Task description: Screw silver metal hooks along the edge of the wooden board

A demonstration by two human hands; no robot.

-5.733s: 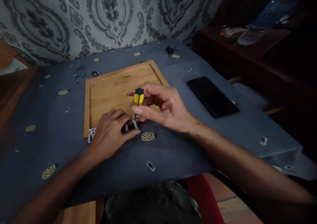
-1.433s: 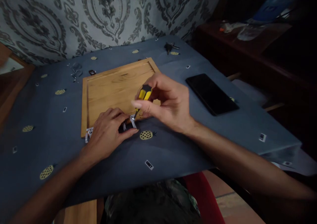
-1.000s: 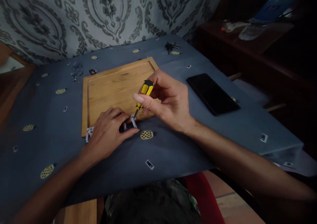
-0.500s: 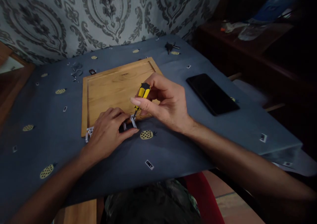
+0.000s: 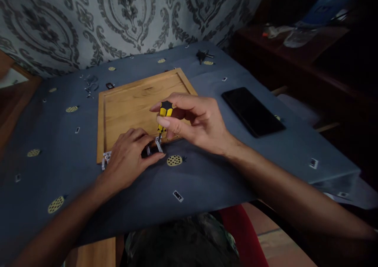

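A small yellow-and-black screwdriver [image 5: 164, 115] is pinched between the thumb and fingers of my right hand [image 5: 196, 119]. It stands nearly upright, its tip down on a silver metal bracket [image 5: 158, 145] at the near edge of a framed wooden board [image 5: 132, 109]. My left hand [image 5: 126, 154] lies over that edge, thumb in front and forefinger behind, steadying the bracket between them. Its palm hides part of the edge. A second silver metal piece [image 5: 106, 159] shows at the board's near left corner, beside the left wrist. Whether a screw is under the tip cannot be made out.
A black phone [image 5: 252, 111] lies right of the board. Keys [image 5: 203, 56] are at the back, and small metal parts [image 5: 91, 86] at the back left. A small dark piece [image 5: 110, 86] touches the far edge. A plastic bottle [image 5: 310, 23] stands on dark furniture at right.
My right hand has shifted slightly left and turned, with its forefinger now stretched past the handle. The screwdriver is more upright. My left hand stays in place.
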